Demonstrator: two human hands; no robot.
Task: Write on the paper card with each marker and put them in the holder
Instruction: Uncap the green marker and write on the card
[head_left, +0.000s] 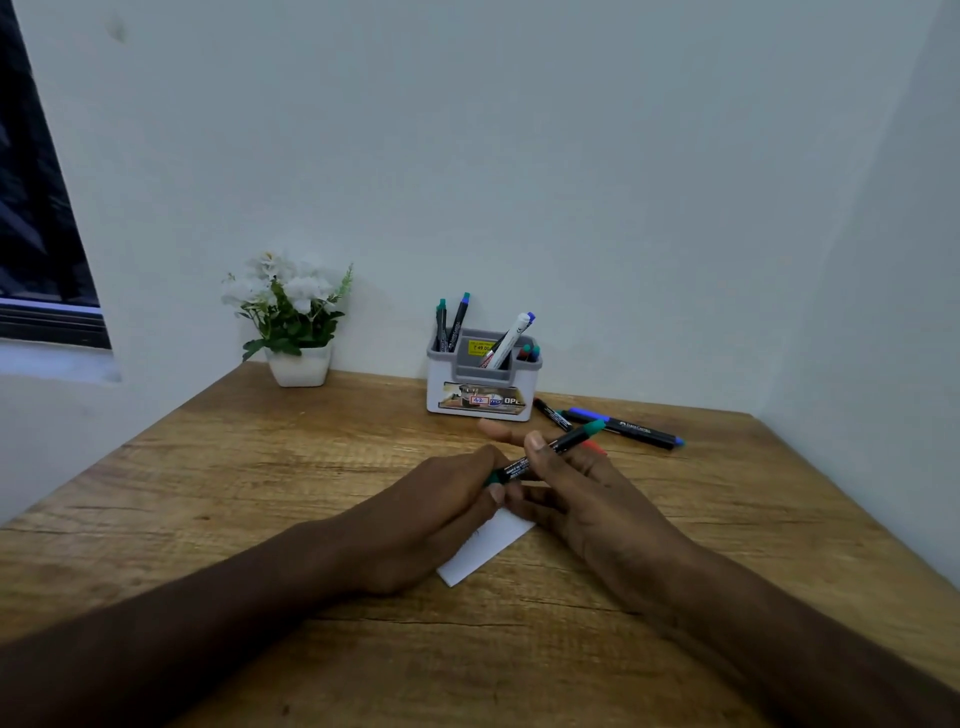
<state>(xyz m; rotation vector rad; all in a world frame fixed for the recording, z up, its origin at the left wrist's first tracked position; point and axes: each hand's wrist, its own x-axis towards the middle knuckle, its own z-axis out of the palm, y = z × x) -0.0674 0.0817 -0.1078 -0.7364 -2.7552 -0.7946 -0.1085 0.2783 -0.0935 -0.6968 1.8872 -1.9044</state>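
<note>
A black marker with green ends (558, 446) hangs slantwise above the white paper card (485, 548). My left hand (436, 512) pinches its lower green end, and my right hand (587, 491) grips the barrel, thumb on top. The card lies on the wooden table (260, 493), partly hidden under both hands. A white and grey holder (483, 387) stands at the back with several markers in it. To the right of the holder lie a blue-capped marker (626, 427) and a short black marker (551, 414). A red bit (594, 446) shows behind my right fingers.
A white pot of white flowers (293, 322) stands at the back left against the wall. Walls close the table at the back and on the right. A dark window (36, 218) is at the far left.
</note>
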